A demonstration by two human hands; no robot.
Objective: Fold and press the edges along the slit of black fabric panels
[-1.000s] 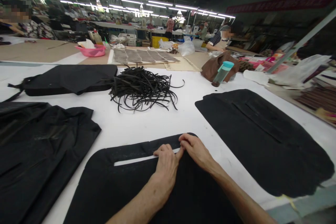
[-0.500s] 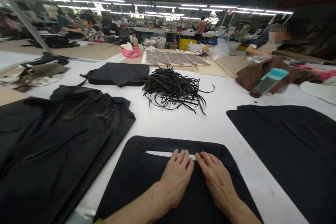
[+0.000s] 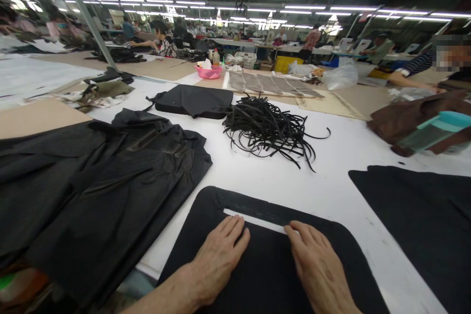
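Note:
A black fabric panel (image 3: 257, 265) with rounded corners lies flat in front of me. Near its far edge runs a long narrow opening (image 3: 253, 219) that shows white. My left hand (image 3: 221, 255) rests palm down on the panel, its fingertips along the near edge of that opening, thumb slightly apart. At the opening's right end lies my right hand (image 3: 316, 260), fingers a little bent and touching the fabric; its palm side is hidden. Neither hand visibly lifts anything.
Loose black fabric (image 3: 110, 181) covers the left. Beyond the panel sit a heap of black strips (image 3: 268, 127) and a black fabric stack (image 3: 191, 100). Another black panel (image 3: 415, 211) and a teal-lidded bottle (image 3: 434, 130) are at right. A co-worker's arm (image 3: 412, 76) reaches in behind.
My view has swung left, so the scene sits further right. My left hand has slid left along the opening, away from my right hand, and more of the white shows between them.

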